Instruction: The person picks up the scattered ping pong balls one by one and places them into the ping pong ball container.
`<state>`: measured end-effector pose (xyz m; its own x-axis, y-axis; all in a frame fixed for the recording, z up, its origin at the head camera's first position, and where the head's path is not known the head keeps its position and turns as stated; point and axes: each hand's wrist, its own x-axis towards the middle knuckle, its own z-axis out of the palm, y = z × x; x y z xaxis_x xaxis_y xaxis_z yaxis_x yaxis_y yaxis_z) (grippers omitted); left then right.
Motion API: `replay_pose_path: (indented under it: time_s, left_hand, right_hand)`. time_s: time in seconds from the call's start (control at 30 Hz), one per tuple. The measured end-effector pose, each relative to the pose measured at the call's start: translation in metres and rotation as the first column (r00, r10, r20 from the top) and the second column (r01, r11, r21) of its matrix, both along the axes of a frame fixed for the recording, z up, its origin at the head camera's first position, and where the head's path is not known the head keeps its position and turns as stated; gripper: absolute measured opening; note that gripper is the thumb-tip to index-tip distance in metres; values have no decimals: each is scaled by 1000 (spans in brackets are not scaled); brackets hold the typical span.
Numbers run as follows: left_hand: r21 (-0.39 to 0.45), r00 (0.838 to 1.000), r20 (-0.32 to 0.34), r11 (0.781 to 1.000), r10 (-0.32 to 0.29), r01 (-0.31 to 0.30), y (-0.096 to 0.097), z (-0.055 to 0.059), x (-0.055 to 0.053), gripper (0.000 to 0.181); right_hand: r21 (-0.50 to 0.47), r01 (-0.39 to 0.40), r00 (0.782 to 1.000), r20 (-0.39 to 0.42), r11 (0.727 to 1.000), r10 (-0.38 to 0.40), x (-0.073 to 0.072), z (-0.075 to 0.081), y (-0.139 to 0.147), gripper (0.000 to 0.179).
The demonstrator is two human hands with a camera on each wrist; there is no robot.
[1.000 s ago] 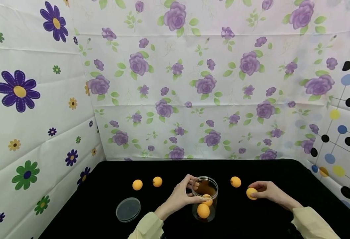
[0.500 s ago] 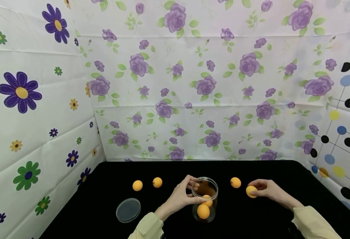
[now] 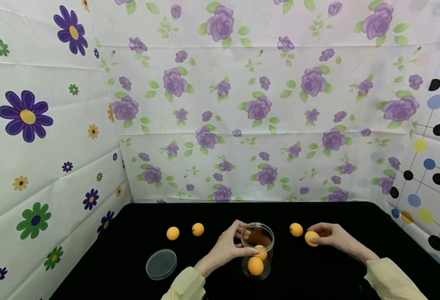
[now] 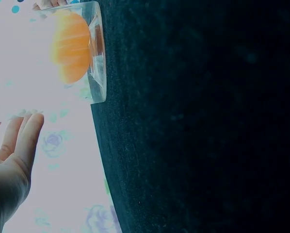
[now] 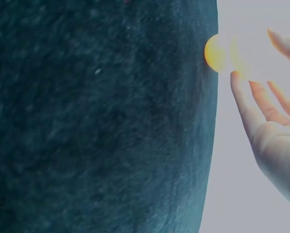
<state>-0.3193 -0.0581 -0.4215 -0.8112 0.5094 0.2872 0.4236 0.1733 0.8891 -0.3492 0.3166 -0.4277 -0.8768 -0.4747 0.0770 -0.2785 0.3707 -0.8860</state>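
My left hand (image 3: 225, 246) grips a clear open-topped jar (image 3: 257, 234) near its rim, thumb in front and fingers behind. Two orange ping-pong balls (image 3: 255, 266) show low inside it. The left wrist view has the jar's base (image 4: 99, 58) by the black cloth, with the balls (image 4: 73, 48) blurred together. To the right, my right hand (image 3: 334, 239) pinches another orange ping-pong ball (image 3: 311, 238) between thumb and fingers, close over the cloth. Bright glare washes out part of that ball (image 5: 215, 53) at the fingertips in the right wrist view.
A loose ping-pong ball (image 3: 296, 229) lies just left of the right hand. Two more, one ball (image 3: 172, 233) and another ball (image 3: 198, 229), lie at the back left. A round clear lid (image 3: 161, 264) rests left of the jar. Patterned cloth walls (image 3: 220, 125) enclose the black table.
My right hand has shifted slightly left and up in the head view with its ping-pong ball, nearer the loose one. The left hand and jar have stayed in place.
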Motion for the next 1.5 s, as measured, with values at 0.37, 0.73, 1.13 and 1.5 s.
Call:
replay_pose_path:
  time_s: [0.37, 0.73, 1.13, 1.5]
  left_hand:
    - [1, 1000, 5, 1000, 5, -5, 1, -1, 1, 45]
    - [6, 1000, -2, 1000, 2, -2, 1, -1, -1, 44]
    - [2, 1000, 5, 1000, 8, -8, 0, -3, -1, 46]
    - [19, 1000, -2, 1000, -6, 6, 0, -2, -2, 45]
  right_hand:
    - [-36, -29, 1000, 11, 999, 29, -2, 6, -9, 39]
    - [-35, -21, 999, -25, 999, 20, -1, 15, -24, 38]
    - [-79, -61, 997, -45, 995, 57, 1, 28, -41, 38]
    - [-83, -48, 997, -58, 995, 43, 6, 43, -59, 34]
